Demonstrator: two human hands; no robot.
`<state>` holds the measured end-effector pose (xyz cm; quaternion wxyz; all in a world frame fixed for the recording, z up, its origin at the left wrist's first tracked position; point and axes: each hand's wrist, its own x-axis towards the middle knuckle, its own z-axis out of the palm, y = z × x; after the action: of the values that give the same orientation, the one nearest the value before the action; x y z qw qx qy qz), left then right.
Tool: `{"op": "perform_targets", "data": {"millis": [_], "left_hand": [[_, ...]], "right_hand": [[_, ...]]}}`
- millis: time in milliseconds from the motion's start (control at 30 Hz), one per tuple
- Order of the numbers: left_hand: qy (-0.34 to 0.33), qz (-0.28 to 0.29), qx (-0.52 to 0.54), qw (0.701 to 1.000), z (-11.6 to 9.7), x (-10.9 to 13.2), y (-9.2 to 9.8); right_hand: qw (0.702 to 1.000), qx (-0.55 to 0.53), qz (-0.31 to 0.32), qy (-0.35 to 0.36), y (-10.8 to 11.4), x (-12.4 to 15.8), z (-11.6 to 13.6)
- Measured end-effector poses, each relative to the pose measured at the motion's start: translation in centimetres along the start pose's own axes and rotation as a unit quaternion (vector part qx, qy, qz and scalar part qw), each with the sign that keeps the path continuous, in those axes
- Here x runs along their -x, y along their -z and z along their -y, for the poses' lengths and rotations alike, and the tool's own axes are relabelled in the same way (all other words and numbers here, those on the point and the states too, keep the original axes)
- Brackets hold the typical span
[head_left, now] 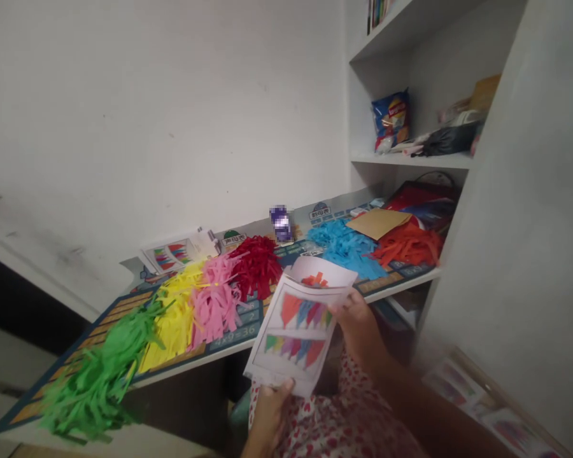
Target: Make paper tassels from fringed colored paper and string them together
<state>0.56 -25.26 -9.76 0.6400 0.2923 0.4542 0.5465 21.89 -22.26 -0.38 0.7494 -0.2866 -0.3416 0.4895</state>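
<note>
Above my lap I hold printed paper sheets (293,334) by their edges. Pictures of colourful tassel garlands cover the front one. At its top, another sheet curls over and shows an orange patch. My left hand (268,412) pinches the bottom edge, thumb on the front. Closed on the right edge is my right hand (361,326). Behind the paper, tissue tassel bunches lie along the desk: green (105,369), yellow (174,318), pink (217,299), dark red (255,264), blue (346,245) and orange (405,245).
The desk (233,343) stands against a white wall. A stack of similar printed sheets (176,251) leans at its back, near a blurred purple object (281,224). Brown paper (379,221) rests over the blue and orange bunches. Shelves at right hold a chip bag (391,121). More prints (453,385) lie low right.
</note>
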Motion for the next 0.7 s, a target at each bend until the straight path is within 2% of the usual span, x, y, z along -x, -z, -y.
{"op": "perform_targets", "data": {"millis": [67,100,200,267,367,467,533,600,633,700], "left_hand": [[0.016,0.044,-0.04,0.998,-1.3,-0.1,1.6],[-0.001,0.064,-0.042,0.997,-2.6,-0.3,2.4],[-0.107,0.159,-0.04,0.981,-7.2,-1.0,3.3],[-0.145,0.219,-0.092,0.96,-9.5,-1.2,2.4],[-0.122,0.313,-0.103,0.936,-10.6,-1.1,0.0],[-0.113,0.316,-0.03,0.942,-10.5,-1.0,-1.7],[-0.111,0.3,-0.036,0.947,-11.1,-1.1,-2.2],[-0.108,0.287,-0.154,0.939,-12.4,-1.7,-2.7],[-0.103,0.283,-0.245,0.922,-13.2,-2.2,-3.1],[-0.104,0.285,-0.395,0.867,-14.6,-3.8,-4.2]], "right_hand": [[1.0,0.024,-0.004,-0.013,0.6,-0.3,0.9],[0.999,0.04,0.006,-0.025,0.9,-0.3,1.2],[0.989,0.087,0.087,-0.083,1.2,0.1,1.5],[0.974,0.106,0.151,-0.134,0.6,0.4,1.0],[0.954,0.127,0.2,-0.182,-0.3,1.0,-0.3],[0.955,0.159,0.184,-0.168,-0.1,1.5,-1.5],[0.959,0.172,0.158,-0.159,0.5,1.5,-1.8],[0.958,0.186,0.148,-0.161,1.1,1.1,-1.7],[0.955,0.197,0.152,-0.162,1.3,0.6,-1.4],[0.947,0.234,0.165,-0.147,1.4,-1.2,-0.7]]}}
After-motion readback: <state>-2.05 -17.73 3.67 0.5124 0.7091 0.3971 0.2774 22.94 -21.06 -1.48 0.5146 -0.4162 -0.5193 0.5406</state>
